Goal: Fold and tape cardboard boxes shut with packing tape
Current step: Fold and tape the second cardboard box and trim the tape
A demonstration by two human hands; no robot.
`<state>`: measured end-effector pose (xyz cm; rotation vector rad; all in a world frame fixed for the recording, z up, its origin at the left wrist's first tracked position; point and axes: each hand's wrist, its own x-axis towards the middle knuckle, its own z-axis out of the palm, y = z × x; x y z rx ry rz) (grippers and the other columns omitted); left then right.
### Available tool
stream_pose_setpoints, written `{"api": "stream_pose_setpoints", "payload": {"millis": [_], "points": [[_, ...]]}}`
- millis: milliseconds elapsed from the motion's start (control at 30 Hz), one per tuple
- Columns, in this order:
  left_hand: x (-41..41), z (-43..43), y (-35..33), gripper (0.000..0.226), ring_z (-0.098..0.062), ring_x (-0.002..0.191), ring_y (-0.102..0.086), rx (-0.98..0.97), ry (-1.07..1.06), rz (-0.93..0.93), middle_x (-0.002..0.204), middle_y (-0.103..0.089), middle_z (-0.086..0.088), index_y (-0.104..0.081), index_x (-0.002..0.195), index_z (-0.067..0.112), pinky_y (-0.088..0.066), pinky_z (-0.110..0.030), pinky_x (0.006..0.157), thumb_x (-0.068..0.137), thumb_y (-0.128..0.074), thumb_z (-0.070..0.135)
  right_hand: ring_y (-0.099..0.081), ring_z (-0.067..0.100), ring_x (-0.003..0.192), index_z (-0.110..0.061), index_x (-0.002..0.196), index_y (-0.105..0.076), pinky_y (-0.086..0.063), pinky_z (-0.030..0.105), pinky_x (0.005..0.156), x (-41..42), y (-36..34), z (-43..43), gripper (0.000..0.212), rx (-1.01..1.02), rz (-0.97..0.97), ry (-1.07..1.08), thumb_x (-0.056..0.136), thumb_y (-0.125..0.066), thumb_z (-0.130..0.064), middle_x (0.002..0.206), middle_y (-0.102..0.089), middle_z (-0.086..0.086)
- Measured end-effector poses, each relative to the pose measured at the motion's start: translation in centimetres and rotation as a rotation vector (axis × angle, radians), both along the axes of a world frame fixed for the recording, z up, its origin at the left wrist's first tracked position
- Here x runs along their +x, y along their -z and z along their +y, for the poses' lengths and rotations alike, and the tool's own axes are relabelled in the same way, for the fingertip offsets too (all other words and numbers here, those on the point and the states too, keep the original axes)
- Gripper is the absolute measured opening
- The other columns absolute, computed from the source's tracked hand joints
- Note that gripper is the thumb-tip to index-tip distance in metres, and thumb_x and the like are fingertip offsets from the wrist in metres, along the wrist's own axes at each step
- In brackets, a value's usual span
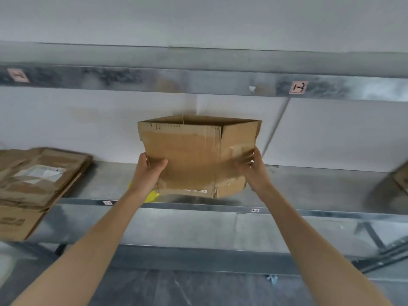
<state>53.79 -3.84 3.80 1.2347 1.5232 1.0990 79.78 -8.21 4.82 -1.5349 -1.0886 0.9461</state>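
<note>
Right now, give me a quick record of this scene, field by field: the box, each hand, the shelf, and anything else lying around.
box: open-topped cardboard box, held up above the metal shelf
left hand: left hand gripping the box's left edge
right hand: right hand gripping the box's right side
tape on box: cannot tell
stack: flattened cardboard boxes piled on the shelf's left end
yellow item: yellow object partly hidden behind the left forearm, kind unclear
upper shelf: labelled metal beam above

We see an open brown cardboard box [194, 155] gripped by the left hand [148, 168] and right hand [254, 167] above a grey metal shelf [309, 186].
</note>
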Motion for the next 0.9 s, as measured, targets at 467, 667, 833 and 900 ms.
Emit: {"api": "stream_pose_setpoints", "payload": {"millis": [467,667,833,900], "points": [[3.1,-2.4,0.3,0.055,0.010,0.097,-0.052,0.137,0.103,-0.058,0.111,-0.052,0.019,-0.032,0.132,0.022,-0.042,-0.010,0.075,0.089,-0.065,0.020,-0.055,0.003,0.105,-0.034,0.135,-0.043,-0.044,0.025,0.090,-1.9,-0.4,-0.5,0.044,0.103,0.163,-0.049,0.094,-0.054,-0.025,0.121,-0.053,-0.019],[1.9,-1.4,-0.3,0.052,-0.011,0.118,-0.052,0.202,0.211,0.002,0.127,-0.056,0.008,-0.046,0.126,0.040,-0.045,-0.033,0.098,0.077,-0.059,0.049,-0.055,0.016,0.117,-0.021,0.133,-0.049,-0.045,0.041,0.103,-2.8,-0.4,-0.3,0.073,0.082,0.135,-0.005,0.069,-0.065,-0.051,0.127,-0.058,-0.002],[1.7,-1.4,-0.7,0.018,-0.006,0.101,-0.059,0.141,0.170,-0.086,0.108,-0.065,0.010,-0.059,0.103,0.032,-0.047,-0.028,0.087,0.093,-0.052,0.046,-0.053,0.005,0.087,-0.018,0.092,-0.055,-0.040,0.022,0.079,-3.3,0.4,-0.5,0.021,0.105,0.177,0.110,0.093,-0.057,-0.039,0.094,-0.059,-0.007],[2.0,-1.3,-0.8,0.025,-0.007,0.089,-0.057,0.159,0.099,-0.058,0.099,-0.062,0.005,-0.059,0.095,0.019,-0.045,-0.025,0.077,0.099,-0.043,0.038,-0.049,0.009,0.081,-0.016,0.085,-0.053,-0.038,0.022,0.070,-3.3,0.7,-0.1,0.024,0.115,0.116,0.196,0.094,-0.055,-0.038,0.090,-0.054,-0.002]]}}
